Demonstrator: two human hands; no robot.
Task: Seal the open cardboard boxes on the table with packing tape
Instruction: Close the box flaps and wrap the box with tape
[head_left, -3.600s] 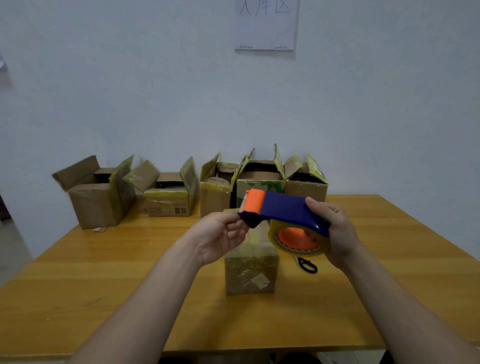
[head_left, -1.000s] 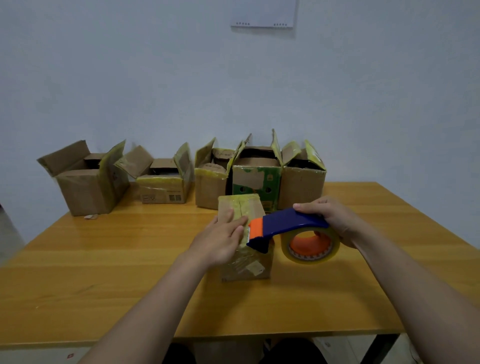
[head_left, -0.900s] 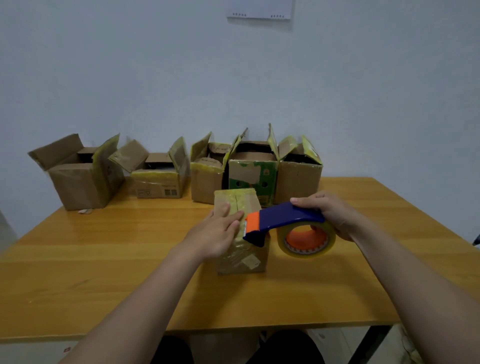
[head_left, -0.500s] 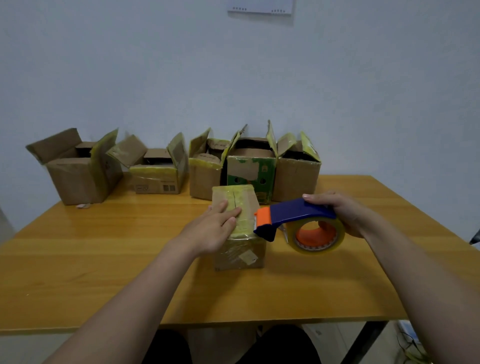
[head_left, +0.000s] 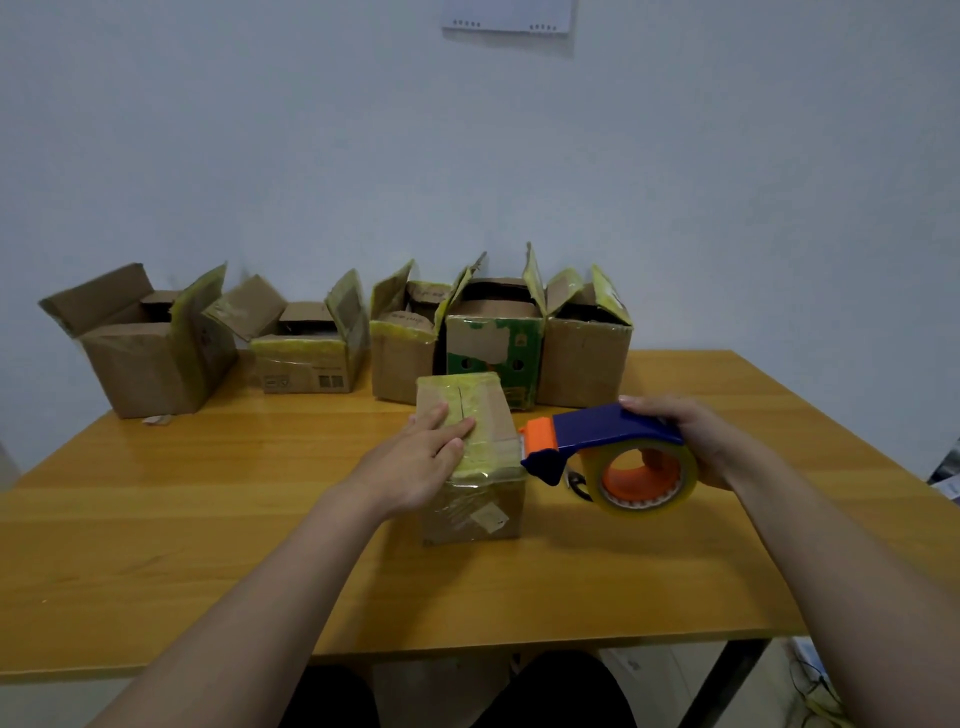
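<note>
While pressing closed box (head_left: 472, 514) at middle of worktop (head_left: 208, 519) with left grip (head_left: 421, 457), fingers straight and flat on its taped top, holds tape dispenser (head_left: 608, 434) in right grip (head_left: 696, 441), fingers curled round blue handle. Orange nose just beside box's upper right edge; contact not discernible. Five open boxes (head_left: 402, 358) in row along far edge, flaps up.

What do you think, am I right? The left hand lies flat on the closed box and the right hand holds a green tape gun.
Not quite. The head view shows that the tape gun is blue with an orange end, not green. The rest is right: the left hand lies flat on the closed box, and the right hand holds the tape gun.
</note>
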